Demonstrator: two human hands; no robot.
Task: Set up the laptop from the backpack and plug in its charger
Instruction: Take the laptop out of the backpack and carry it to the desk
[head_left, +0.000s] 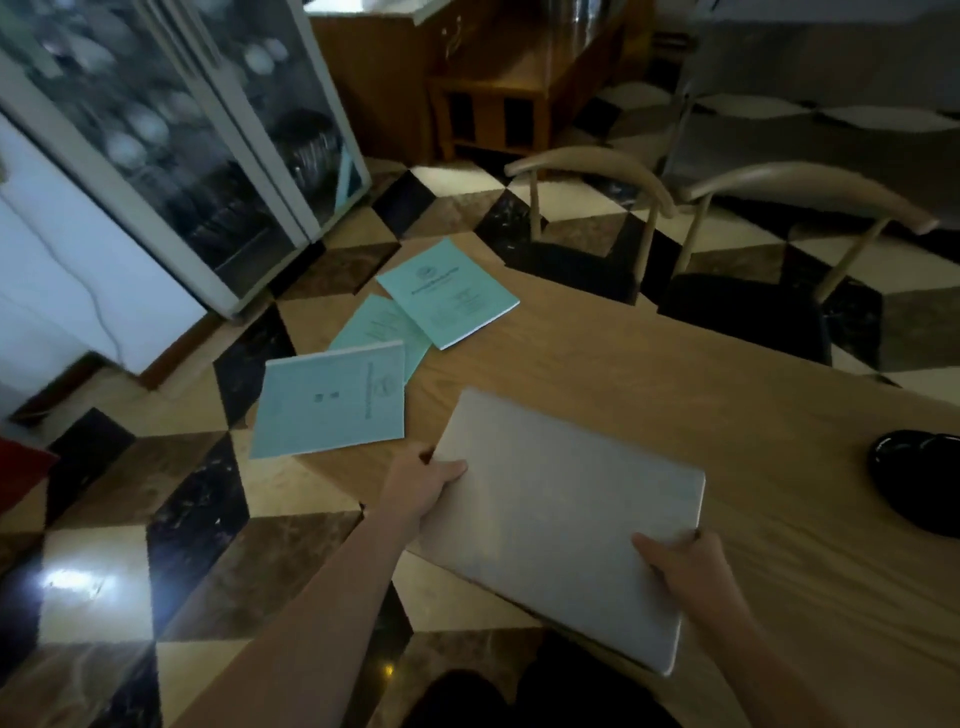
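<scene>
Currently both hands grip the closed silver-grey rectangular laptop (561, 525), lid shut, at the near-left corner of the light wooden table (727, 405). Its near edge overhangs the table edge toward the person; can't tell whether the far part rests on the wood or sits just above it.

Left hand (421, 486) holds the laptop's left short side: thumb lies flat on top of the lid, the other fingers are hidden underneath. Right hand (685, 566) holds the near-right part of the lid: thumb on top, fingers curled round the right edge. Frame is motion-blurred, so finer finger detail isn't readable.

Dark-clothed lap (519, 696) shows at the bottom edge, below the laptop.

Right of the laptop, well apart, a black rounded object (919, 478) sits on the table at the frame's right edge; can't tell what it is.

Beyond the laptop, three pale teal paper booklets on the table's left end: nearest one (332, 397) hangs over the left table edge, the middle one (382, 327) is partly covered by it and by the farthest one (447, 291).

Far side of the table: two light wooden chairs with curved backrests and black seats, one (587, 171) left, the other (810, 192) right.

Floor is tiled in a black, brown and cream cube pattern (171, 493). Glass-door cabinet (171, 135) stands at far left, wooden furniture (493, 93) behind.
</scene>
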